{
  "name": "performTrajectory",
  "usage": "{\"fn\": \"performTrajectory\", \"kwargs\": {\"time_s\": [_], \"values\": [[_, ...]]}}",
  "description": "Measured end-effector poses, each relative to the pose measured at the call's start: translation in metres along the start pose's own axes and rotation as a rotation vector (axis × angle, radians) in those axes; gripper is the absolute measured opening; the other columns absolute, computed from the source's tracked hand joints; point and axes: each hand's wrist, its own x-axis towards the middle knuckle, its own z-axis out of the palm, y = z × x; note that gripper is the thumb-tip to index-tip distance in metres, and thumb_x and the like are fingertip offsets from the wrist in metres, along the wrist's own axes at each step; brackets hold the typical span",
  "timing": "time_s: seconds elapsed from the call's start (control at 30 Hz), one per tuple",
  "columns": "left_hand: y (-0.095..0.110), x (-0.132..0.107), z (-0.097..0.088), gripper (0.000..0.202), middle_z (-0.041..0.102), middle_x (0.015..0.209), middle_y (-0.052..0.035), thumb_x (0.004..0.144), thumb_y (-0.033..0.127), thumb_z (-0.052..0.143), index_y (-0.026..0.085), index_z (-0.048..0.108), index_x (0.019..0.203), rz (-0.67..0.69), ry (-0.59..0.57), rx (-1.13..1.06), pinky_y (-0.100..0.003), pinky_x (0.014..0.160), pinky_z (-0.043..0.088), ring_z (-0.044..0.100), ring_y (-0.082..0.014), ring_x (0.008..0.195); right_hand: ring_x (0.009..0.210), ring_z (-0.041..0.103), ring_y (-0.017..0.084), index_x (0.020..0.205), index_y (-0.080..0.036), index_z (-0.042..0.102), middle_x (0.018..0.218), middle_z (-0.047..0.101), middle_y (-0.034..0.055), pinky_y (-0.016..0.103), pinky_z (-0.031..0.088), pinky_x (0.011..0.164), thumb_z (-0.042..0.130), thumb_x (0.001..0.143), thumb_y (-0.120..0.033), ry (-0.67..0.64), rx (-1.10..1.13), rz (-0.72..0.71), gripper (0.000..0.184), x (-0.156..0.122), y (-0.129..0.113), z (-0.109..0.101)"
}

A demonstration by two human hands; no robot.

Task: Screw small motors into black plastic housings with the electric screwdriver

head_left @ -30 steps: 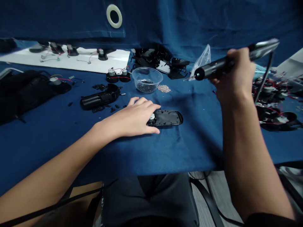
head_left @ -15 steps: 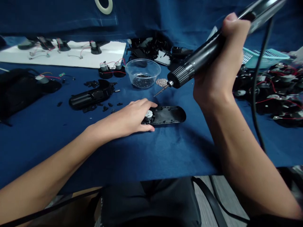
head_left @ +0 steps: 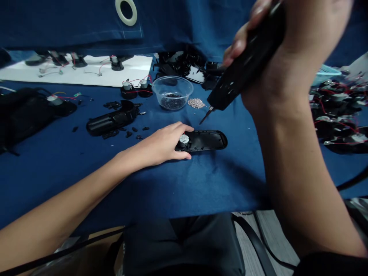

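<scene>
We've one clear tub (head_left: pixel 157 91) past our left hand (head_left: pixel 162 143), small dark bits (head_left: pixel 172 101) inside, one silvery pile (head_left: pixel 196 103) beside it; one teal basket (head_left: pixel 324 74) right of our right hand (head_left: pixel 306 42), contents can't tell. Left thumb and fingers half spread, gripping one black shell (head_left: pixel 208 140), one motor (head_left: pixel 184 139) between them. Right fist wrapped round one screwdriver (head_left: pixel 240 74), tip near left fingertips
</scene>
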Motion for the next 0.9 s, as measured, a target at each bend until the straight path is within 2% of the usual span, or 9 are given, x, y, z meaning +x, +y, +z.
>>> {"fn": "performTrajectory", "kwargs": {"time_s": [0.07,0.17,0.37,0.5,0.77,0.9], "values": [[-0.001,0.0,0.002,0.062,0.054,0.131,-0.0063,0.081,0.041,0.073,0.02,0.047,0.133,0.007,0.007,-0.002,-0.034,0.099,0.045,0.054,-0.0235,0.12,0.042,0.044,0.01,0.09,-0.023,0.038,0.059,0.048,-0.0083,0.026,0.039,0.036,0.055,0.084,-0.016,-0.019,0.014,-0.133,0.019,-0.002,0.007,0.006],[-0.002,0.001,0.003,0.062,0.055,0.131,-0.0075,0.08,0.04,0.074,0.019,0.048,0.133,0.006,0.014,-0.006,-0.035,0.101,0.044,0.054,-0.0244,0.121,0.037,0.04,0.009,0.085,-0.021,0.044,0.055,0.048,-0.0081,0.027,0.033,0.031,0.065,0.078,-0.021,-0.006,0.04,-0.023,0.022,-0.011,0.016,0.015],[-0.001,0.001,0.001,0.061,0.056,0.127,-0.0076,0.08,0.037,0.075,0.017,0.049,0.131,0.016,0.024,0.0,-0.034,0.1,0.045,0.056,-0.0244,0.118,0.036,0.038,0.011,0.082,-0.025,0.042,0.053,0.044,-0.0084,0.031,0.031,0.032,0.063,0.081,-0.022,0.082,0.026,-0.103,0.021,-0.026,0.019,0.022],[0.0,0.002,0.001,0.058,0.058,0.124,-0.0077,0.079,0.037,0.076,0.016,0.051,0.126,0.035,0.033,0.007,-0.033,0.101,0.044,0.057,-0.024,0.116,0.036,0.041,0.012,0.082,-0.026,0.043,0.056,0.045,-0.0076,0.031,0.034,0.034,0.064,0.08,-0.024,0.072,0.035,-0.028,0.021,-0.03,0.021,0.023],[-0.002,0.001,0.001,0.053,0.057,0.123,-0.0082,0.08,0.038,0.075,0.016,0.051,0.123,0.06,0.037,0.027,-0.033,0.099,0.045,0.057,-0.0244,0.115,0.035,0.039,0.012,0.081,-0.025,0.042,0.053,0.043,-0.0083,0.031,0.033,0.032,0.061,0.08,-0.022,0.064,0.043,-0.053,0.02,-0.034,0.02,0.024],[-0.004,0.002,0.003,0.052,0.058,0.12,-0.0094,0.08,0.038,0.075,0.014,0.051,0.12,0.086,0.046,0.045,-0.034,0.099,0.045,0.057,-0.0249,0.115,0.035,0.042,0.012,0.082,-0.026,0.041,0.054,0.044,-0.0093,0.031,0.034,0.033,0.061,0.081,-0.027,0.071,-0.007,-0.028,0.02,-0.036,0.023,0.025]]}}
